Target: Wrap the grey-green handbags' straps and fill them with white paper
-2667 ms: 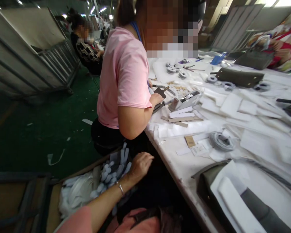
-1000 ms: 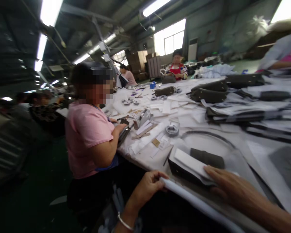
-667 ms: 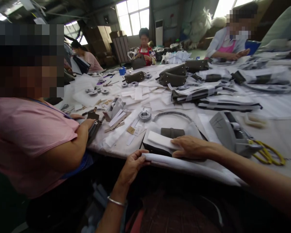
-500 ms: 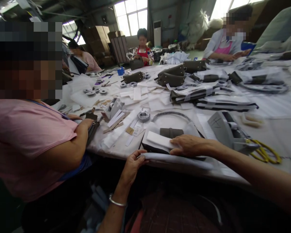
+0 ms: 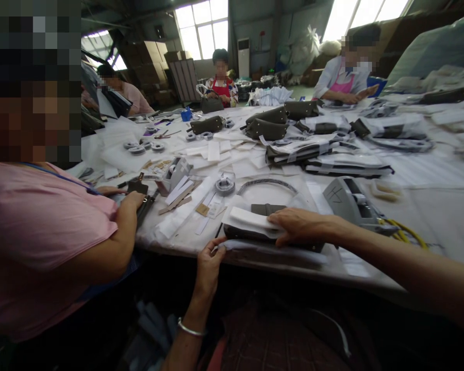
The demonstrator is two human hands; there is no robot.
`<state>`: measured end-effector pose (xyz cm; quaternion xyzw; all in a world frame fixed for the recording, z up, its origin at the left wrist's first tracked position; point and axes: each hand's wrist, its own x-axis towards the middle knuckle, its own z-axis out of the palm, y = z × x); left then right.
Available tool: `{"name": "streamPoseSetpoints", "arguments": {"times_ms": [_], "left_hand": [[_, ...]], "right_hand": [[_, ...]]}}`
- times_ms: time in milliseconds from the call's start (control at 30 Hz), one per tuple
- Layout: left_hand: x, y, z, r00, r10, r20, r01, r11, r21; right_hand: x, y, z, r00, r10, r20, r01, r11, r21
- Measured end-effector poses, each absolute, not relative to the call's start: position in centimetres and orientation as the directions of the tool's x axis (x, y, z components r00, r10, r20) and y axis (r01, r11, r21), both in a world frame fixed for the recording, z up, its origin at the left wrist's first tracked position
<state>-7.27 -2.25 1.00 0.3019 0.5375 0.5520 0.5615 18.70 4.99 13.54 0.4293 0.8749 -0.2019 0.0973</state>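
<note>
A dark olive handbag (image 5: pixel 251 233) lies at the table's near edge, with a white foam strip (image 5: pixel 247 218) along its top and its wrapped handle (image 5: pixel 268 182) arching behind. My right hand (image 5: pixel 299 225) is closed over the bag and strip, fingers on top and thumb at the front side. Along the bag's front runs a thin white wrapping sheet (image 5: pixel 266 247). My left hand (image 5: pixel 212 255) pinches the left end of that sheet between thumb and fingers, just off the bag's left corner.
A grey tape dispenser (image 5: pixel 344 203) with yellow-handled scissors (image 5: pixel 406 232) is on the right. Left of the bag are a wrapped coil (image 5: pixel 225 185), cardboard strips (image 5: pixel 178 198) and another dispenser (image 5: pixel 178 172). A co-worker in pink (image 5: pixel 50 221) sits close on my left. More bags (image 5: pixel 266 126) lie beyond.
The view has shifted slightly, moving the scene left. The front sheet looks flatter and lower, and more of the bag's dark front shows. Both hands keep their holds.
</note>
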Motion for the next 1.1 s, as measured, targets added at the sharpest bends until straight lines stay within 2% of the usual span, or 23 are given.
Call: {"name": "streamPoseSetpoints", "arguments": {"times_ms": [100,233,400,500,600,700,767,833,967,1100], "left_hand": [[-6.4,-2.2,1.0,-0.263,0.925,-0.272,-0.401,0.152,0.903],[-5.0,-2.4,0.8,-0.307,0.902,-0.304,-0.499,0.12,0.858],[-3.6,-2.8,-0.3,-0.305,0.901,-0.308,-0.515,0.116,0.849],[-3.7,-2.6,-1.1,-0.306,0.907,-0.29,-0.475,0.118,0.872],[-4.4,-2.4,-1.5,-0.325,0.927,-0.186,-0.298,0.086,0.951],[-5.4,-2.1,-1.4,-0.374,0.924,0.081,0.035,-0.074,0.997],[-6.0,-1.8,-1.1,-0.388,0.887,0.25,0.229,-0.17,0.958],[-6.7,-1.3,-0.9,-0.351,0.868,0.351,0.366,-0.218,0.905],[-8.4,-0.5,-0.7,-0.128,0.873,0.47,0.551,-0.331,0.766],[-9.1,-0.5,-0.6,0.0,0.856,0.518,0.611,-0.41,0.677]], "right_hand": [[18.4,5.0,14.3,-0.601,0.713,-0.361,0.799,0.546,-0.253],[17.9,3.6,12.9,-0.569,0.755,-0.325,0.821,0.542,-0.178],[16.9,0.3,9.9,-0.474,0.867,-0.151,0.874,0.485,0.043],[17.1,-0.4,8.6,-0.482,0.876,-0.034,0.874,0.483,0.051],[17.8,-0.1,7.7,-0.521,0.853,0.034,0.854,0.521,0.018],[18.5,0.3,6.9,-0.541,0.832,0.121,0.84,0.542,0.024],[18.8,0.4,6.3,-0.555,0.811,0.184,0.828,0.559,0.034],[18.9,0.4,5.7,-0.573,0.786,0.231,0.813,0.58,0.045],[18.9,0.4,5.0,-0.597,0.755,0.272,0.795,0.603,0.07],[18.9,0.6,5.0,-0.606,0.745,0.278,0.787,0.612,0.076]]}}
